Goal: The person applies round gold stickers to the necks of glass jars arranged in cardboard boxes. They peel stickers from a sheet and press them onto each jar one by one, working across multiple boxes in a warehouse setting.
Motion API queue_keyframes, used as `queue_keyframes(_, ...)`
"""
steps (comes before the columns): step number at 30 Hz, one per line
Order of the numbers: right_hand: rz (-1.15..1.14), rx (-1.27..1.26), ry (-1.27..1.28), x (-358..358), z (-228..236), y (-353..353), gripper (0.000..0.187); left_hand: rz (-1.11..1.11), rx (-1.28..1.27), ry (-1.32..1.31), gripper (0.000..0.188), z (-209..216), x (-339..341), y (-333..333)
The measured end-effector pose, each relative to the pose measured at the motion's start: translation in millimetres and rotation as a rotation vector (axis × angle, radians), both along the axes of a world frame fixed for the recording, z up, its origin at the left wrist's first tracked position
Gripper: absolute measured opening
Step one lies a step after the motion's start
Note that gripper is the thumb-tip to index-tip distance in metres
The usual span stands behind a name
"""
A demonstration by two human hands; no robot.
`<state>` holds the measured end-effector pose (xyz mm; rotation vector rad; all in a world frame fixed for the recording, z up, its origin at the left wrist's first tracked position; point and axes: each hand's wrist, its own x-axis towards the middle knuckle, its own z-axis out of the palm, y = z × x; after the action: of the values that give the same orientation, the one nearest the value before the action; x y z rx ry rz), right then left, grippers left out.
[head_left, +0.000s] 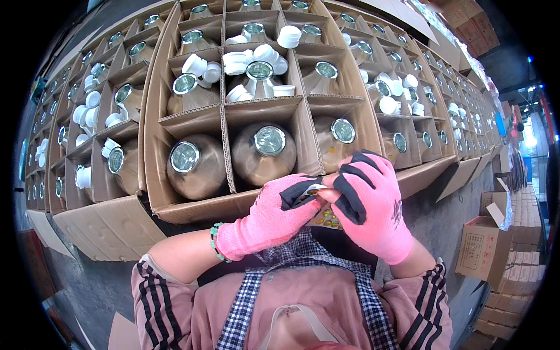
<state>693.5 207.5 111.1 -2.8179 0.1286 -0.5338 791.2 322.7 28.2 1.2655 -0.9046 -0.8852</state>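
Pinching a sheet of round stickers (328, 219) just below the frame's centre, we have our gloved left hand (274, 217) and right hand (373, 204) together, fingertips closed on its upper part. Above them, mid-frame, a divided cardboard box (154, 102) holds a round glass jar (263, 160) in each front compartment. Behind that row, white caps (289, 37) crowd the jar necks in the middle column. At frame left, a neighbouring box (108, 228) also holds jars and caps. An opened carton (479, 248) stands at lower right.
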Motion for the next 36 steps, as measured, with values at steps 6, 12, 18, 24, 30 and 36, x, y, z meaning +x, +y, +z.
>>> queue_keyframes(6, 0.071, -0.063, -0.085, 0, -2, -2, 0.024, 0.006, 0.025, 0.001, 0.021, -1, 0, 0)
queue_keyframes(12, 0.101, -0.079, -0.064, 0, -2, -3, 0.023, -0.029, 0.075, 0.106, 0.022, 3, 1, 1)
queue_keyframes(18, 0.146, -0.009, 0.012, -2, 26, -11, 0.022, -0.073, 0.090, 0.616, 0.020, -3, -10, -7)
queue_keyframes(24, 0.217, 0.054, 0.130, 59, 9, -31, 0.011, -0.239, 0.163, 0.077, 0.027, -39, -26, -11)
queue_keyframes(30, 0.456, -0.246, 0.343, 97, -69, -12, 0.014, -0.221, 0.162, 0.000, 0.031, -46, -22, -17)
queue_keyframes(36, 0.476, -0.536, 0.418, 108, -86, -1, 0.016, -0.282, 0.062, -0.014, 0.038, -47, -14, -16)
